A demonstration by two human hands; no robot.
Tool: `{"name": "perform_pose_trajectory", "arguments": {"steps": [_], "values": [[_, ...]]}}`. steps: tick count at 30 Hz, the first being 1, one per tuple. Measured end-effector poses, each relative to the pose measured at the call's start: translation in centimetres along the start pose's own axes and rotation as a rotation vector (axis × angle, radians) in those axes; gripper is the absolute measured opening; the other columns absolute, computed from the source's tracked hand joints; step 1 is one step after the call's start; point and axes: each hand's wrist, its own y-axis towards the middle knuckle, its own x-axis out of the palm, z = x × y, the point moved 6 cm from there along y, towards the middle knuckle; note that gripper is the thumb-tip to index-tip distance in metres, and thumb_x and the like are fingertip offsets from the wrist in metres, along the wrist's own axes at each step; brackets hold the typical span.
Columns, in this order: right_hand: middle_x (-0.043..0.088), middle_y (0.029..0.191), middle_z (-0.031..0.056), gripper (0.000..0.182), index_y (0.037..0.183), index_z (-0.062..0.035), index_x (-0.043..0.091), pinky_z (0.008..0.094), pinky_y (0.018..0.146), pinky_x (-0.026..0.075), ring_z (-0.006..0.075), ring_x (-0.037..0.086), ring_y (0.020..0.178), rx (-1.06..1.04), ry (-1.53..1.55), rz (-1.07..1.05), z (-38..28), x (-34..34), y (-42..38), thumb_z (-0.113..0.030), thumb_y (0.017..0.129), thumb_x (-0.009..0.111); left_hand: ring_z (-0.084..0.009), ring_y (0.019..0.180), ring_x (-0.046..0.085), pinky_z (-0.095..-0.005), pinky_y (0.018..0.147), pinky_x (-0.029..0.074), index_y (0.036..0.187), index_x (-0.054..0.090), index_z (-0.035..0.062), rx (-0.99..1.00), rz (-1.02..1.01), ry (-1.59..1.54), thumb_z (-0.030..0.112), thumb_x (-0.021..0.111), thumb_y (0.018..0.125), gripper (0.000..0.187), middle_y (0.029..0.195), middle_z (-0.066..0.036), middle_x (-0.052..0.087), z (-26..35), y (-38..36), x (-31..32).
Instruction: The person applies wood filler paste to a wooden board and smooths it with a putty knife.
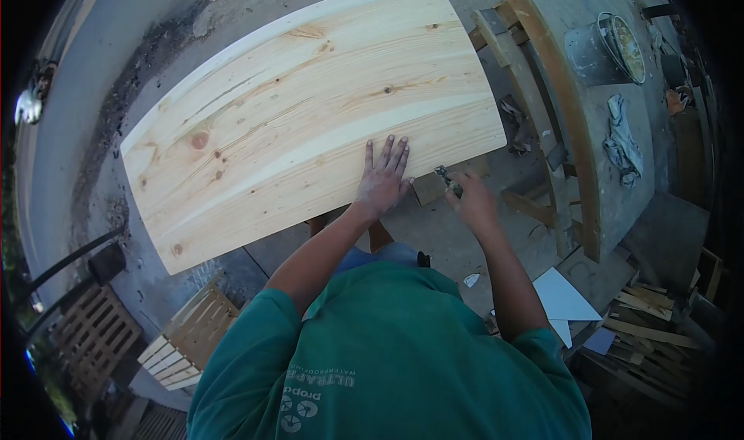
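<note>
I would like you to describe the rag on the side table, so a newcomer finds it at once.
Start at the big pale wooden board, then look right to the table with a thick wooden edge. On its top, below the bucket in the picture, lies the rag. Its crumpled, greyish cloth sets it apart from the round bucket.

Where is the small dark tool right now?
In the head view, the small dark tool is in the right hand, right of centre, by the near edge of the wooden panel.
</note>
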Motion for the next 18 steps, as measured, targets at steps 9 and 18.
{"name": "perform_pose_trajectory", "arguments": {"steps": [9, 18], "values": [[0.061, 0.108, 0.0170, 0.031, 0.114, -0.0078, 0.072, 0.0478, 0.084, 0.056, 0.0351, 0.068, 0.093, -0.125, -0.149, -0.072, -6.4, 3.4, 7.0, -0.022, 0.087, 0.069, -0.0283, 0.158, 0.003, -0.0600, 0.125, 0.000, 0.161, 0.022, 0.0048, -0.088, -0.065, 0.011, 0.047, 0.041, 0.104, 0.073, 0.171, -0.007, 0.011, -2.7, -5.2, -0.1], [0.061, 0.109, 0.0205, 0.030, 0.111, -0.0040, 0.072, 0.0471, 0.085, 0.056, 0.0385, 0.068, 0.094, -0.114, -0.219, -0.070, -8.3, 0.8, 7.6, -0.022, 0.088, 0.069, -0.0293, 0.158, 0.001, -0.0576, 0.126, -0.001, 0.162, 0.017, 0.0052, -0.027, -0.117, -0.086, 0.047, 0.044, 0.103, 0.077, 0.171, -0.007, 0.009, -3.5, -6.0, 0.2]]}}
